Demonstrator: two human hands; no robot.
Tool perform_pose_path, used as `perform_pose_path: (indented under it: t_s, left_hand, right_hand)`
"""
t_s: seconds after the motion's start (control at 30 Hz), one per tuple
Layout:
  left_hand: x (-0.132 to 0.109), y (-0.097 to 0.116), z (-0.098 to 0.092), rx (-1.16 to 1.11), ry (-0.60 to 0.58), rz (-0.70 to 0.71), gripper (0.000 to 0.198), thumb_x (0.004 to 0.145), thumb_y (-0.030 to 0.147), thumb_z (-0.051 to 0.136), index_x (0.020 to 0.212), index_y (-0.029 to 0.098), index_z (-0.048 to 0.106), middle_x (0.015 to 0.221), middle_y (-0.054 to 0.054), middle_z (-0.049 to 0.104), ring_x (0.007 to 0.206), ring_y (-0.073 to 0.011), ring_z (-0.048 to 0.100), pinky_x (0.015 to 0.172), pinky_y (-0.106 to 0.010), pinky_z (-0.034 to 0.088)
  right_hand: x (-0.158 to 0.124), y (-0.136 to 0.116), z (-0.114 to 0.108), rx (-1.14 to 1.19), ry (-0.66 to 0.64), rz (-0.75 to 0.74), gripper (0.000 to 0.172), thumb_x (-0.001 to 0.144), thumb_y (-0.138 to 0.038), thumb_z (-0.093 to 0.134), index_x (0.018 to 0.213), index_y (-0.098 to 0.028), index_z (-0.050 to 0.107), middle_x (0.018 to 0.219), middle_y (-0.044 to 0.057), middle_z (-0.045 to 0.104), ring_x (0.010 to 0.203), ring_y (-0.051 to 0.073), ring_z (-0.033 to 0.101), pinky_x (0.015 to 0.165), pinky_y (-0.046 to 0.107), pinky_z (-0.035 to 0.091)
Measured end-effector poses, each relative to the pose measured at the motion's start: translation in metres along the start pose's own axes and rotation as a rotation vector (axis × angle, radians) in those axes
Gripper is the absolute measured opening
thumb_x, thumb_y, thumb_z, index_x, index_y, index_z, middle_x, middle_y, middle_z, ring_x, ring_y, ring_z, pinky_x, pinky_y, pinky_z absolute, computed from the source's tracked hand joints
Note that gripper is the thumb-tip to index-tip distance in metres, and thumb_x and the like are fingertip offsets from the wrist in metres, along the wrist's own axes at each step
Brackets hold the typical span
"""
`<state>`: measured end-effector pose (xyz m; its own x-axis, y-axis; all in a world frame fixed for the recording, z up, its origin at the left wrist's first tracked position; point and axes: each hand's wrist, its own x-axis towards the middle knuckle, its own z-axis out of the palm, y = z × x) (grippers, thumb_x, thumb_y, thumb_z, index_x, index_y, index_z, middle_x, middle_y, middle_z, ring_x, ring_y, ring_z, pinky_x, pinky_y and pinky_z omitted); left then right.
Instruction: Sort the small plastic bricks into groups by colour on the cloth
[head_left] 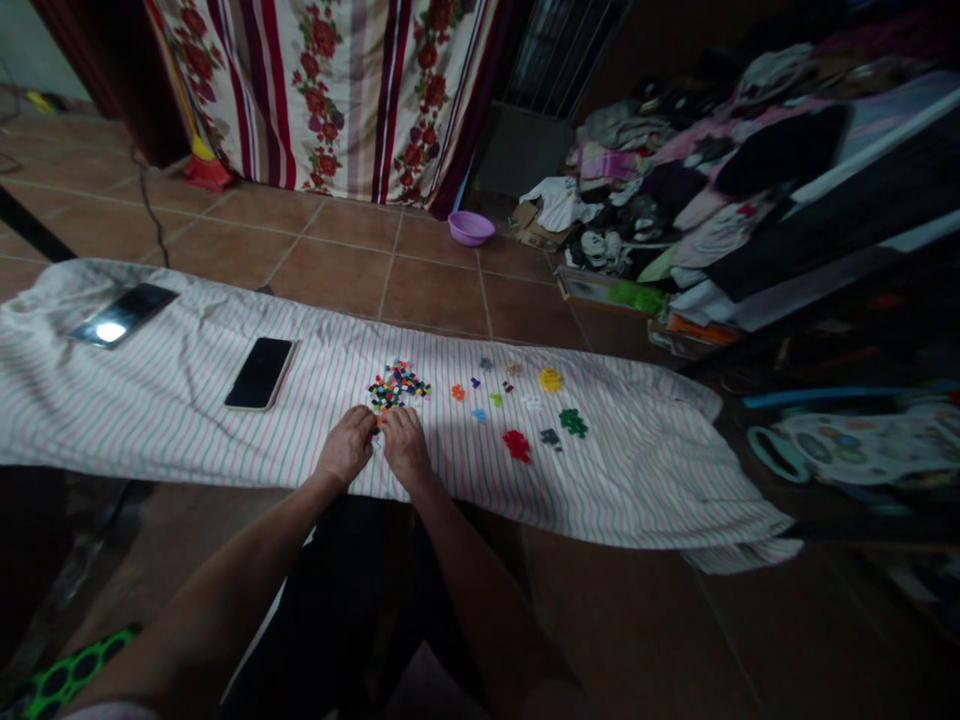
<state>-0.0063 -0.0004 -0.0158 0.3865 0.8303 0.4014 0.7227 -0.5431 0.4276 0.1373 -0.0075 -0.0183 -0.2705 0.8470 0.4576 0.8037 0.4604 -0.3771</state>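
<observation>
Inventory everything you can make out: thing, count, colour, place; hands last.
Cloth: one, striped white, centre
Mixed pile of bits: one, multicoloured, cloth
Small piles: about twelve, various, to its right
Phone: one, black, left of pile
Shiny slab: one, dark, cloth's left end
Curtain: one, red and white, top
Bowl: one, purple, floor
Broom or dustpan: one, red, by curtain
Clothes heap: uncounted, mixed, upper right
Holed object: one, green, lower left
Left hand, right hand: two, bare, near pile

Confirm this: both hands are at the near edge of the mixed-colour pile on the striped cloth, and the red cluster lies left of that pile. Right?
Not quite: the head view shows the red cluster right of the mixed-colour pile. The pile is on the striped cloth, left hand and right hand at its near edge.
</observation>
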Motion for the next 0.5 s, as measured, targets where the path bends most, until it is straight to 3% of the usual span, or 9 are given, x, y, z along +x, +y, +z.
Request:
perform_pose_path:
  t_s: [0.3,0.5]
  left_hand:
    - [-0.0004,0.0008,-0.0028,-0.003,-0.020,-0.008,0.024,0.085,0.006,0.041,0.086,0.020,0.061,0.093,-0.007,0.061,0.093,-0.0196,0.058,0.087,-0.035,0.054]
    - [-0.0026,-0.0002,0.0024,-0.011,0.007,-0.030,0.027,0.089,0.009,0.042,0.107,0.020,0.058,0.108,-0.009,0.061,0.105,-0.0215,0.056,0.094,-0.038,0.052]
  right_hand:
    - [-0.0010,0.0019,0.0029,-0.004,-0.023,-0.004,0.027,0.102,-0.017,0.039,0.087,-0.020,0.061,0.086,0.007,0.061,0.087,0.022,0.050,0.081,0.037,0.043]
    - [-0.0004,0.0042,0.0032,0.005,0.039,0.039,0.019,0.100,-0.019,0.046,0.091,-0.020,0.063,0.090,0.007,0.065,0.089,0.021,0.055,0.084,0.036,0.046]
